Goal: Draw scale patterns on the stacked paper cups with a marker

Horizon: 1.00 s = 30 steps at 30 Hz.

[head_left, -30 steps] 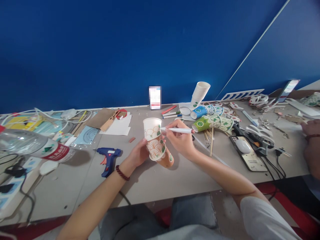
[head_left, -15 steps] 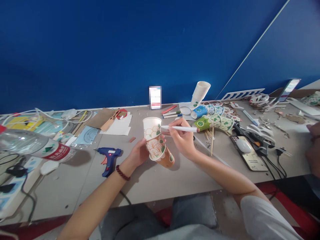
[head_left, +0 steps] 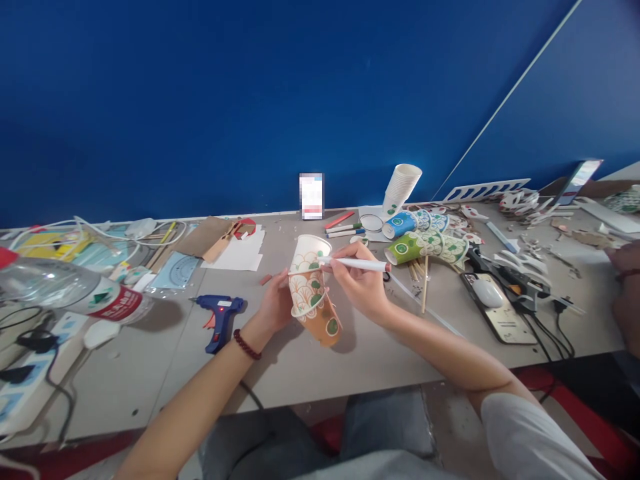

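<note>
My left hand point(head_left: 275, 300) is closed on the side of a curved chain of joined paper cups point(head_left: 308, 287). The cups carry scallop outlines and green leaf prints, and the lowest one is coloured orange. In my right hand point(head_left: 361, 280) is a white marker with a reddish end point(head_left: 363, 264), its tip at the upper cup's printed side. Behind my right hand lie two similar cup chains, a green one point(head_left: 406, 248) and a blue one point(head_left: 400, 224). Several other markers point(head_left: 343, 231) rest near the wall.
A blue glue gun point(head_left: 218, 320) and a large water bottle point(head_left: 95, 290) lie to the left, near a power strip point(head_left: 37, 373). Stacked white cups point(head_left: 402, 188) stand at the wall. A phone point(head_left: 495, 307) bearing a white mouse point(head_left: 487, 292) is on the right, beside cables and another person's arm point(head_left: 625, 287).
The cup chain has tilted and turned in my left hand, so its orange lower cup shows more. My right hand and the marker have shifted slightly down and changed angle.
</note>
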Each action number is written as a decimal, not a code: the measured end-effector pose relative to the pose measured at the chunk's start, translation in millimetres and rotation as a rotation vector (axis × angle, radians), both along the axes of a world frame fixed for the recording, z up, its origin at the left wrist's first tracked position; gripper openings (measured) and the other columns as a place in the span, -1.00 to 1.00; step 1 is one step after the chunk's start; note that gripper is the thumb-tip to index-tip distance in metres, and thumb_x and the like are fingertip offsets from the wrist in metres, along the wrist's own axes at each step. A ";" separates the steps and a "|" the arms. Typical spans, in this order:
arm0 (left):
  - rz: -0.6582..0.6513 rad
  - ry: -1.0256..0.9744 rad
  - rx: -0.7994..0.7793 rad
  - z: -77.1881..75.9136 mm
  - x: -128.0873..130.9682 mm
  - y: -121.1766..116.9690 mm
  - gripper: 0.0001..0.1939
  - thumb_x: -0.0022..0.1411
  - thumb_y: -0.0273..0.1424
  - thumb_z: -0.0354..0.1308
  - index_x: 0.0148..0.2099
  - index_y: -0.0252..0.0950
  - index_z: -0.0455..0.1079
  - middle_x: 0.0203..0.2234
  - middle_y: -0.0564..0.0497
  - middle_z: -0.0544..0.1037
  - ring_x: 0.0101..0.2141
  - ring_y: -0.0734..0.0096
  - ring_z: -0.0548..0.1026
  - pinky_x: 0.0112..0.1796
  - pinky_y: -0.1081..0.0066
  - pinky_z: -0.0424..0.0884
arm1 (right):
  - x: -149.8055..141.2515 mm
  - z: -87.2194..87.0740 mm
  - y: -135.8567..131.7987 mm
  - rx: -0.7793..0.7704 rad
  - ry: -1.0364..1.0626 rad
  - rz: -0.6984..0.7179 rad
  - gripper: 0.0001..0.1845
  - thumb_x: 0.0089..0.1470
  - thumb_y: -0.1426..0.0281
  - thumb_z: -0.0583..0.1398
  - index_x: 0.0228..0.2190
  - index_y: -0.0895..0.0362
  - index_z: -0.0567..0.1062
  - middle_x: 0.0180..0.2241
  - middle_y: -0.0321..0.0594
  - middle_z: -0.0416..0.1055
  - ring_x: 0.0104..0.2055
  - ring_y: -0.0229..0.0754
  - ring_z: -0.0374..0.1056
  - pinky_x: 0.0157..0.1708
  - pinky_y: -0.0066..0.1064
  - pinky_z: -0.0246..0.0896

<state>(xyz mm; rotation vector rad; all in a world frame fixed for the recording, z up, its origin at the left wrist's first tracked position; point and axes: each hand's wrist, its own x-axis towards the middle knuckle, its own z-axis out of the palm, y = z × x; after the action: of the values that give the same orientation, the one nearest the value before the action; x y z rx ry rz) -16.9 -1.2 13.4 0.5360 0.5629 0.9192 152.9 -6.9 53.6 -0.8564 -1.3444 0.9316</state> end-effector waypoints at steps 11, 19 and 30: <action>0.004 0.051 0.010 -8.8 0.2 0.8 -0.61 0.10 -0.14 0.16 -0.12 -0.29 0.48 -0.26 -0.06 0.60 -0.20 0.18 0.49 -0.21 0.32 0.31 | -1.6 -5.2 -0.2 0.055 -0.117 -0.070 -0.93 0.07 0.36 0.20 -0.40 0.07 0.38 -0.40 -0.27 0.42 -0.40 -0.22 0.41 -0.36 -0.31 0.41; 0.057 0.182 0.149 -7.9 8.6 -0.6 -0.61 0.00 -0.18 0.32 -0.17 -0.34 0.50 -0.33 -0.06 0.59 -0.35 0.33 0.51 -0.30 0.40 0.35 | -1.0 -8.2 4.5 0.007 -0.118 -0.049 -0.91 0.07 0.34 0.19 -0.39 0.08 0.38 -0.42 -0.28 0.42 -0.41 -0.23 0.41 -0.38 -0.35 0.37; 0.082 0.129 0.141 -7.8 6.9 -0.5 -0.65 0.02 -0.22 0.32 -0.20 -0.34 0.50 -0.39 -0.03 0.58 -0.40 0.38 0.50 -0.35 0.42 0.33 | 2.1 0.0 3.8 0.055 -0.255 -0.092 -0.96 0.03 0.38 0.20 -0.42 0.09 0.42 -0.44 -0.28 0.45 -0.40 -0.23 0.38 -0.41 -0.38 0.29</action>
<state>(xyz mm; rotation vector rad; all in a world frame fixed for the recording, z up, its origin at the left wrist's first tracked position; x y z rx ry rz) -10.0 -1.7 5.5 0.7067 0.6437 1.0124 154.9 -3.1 53.6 -1.0117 -1.5269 0.7283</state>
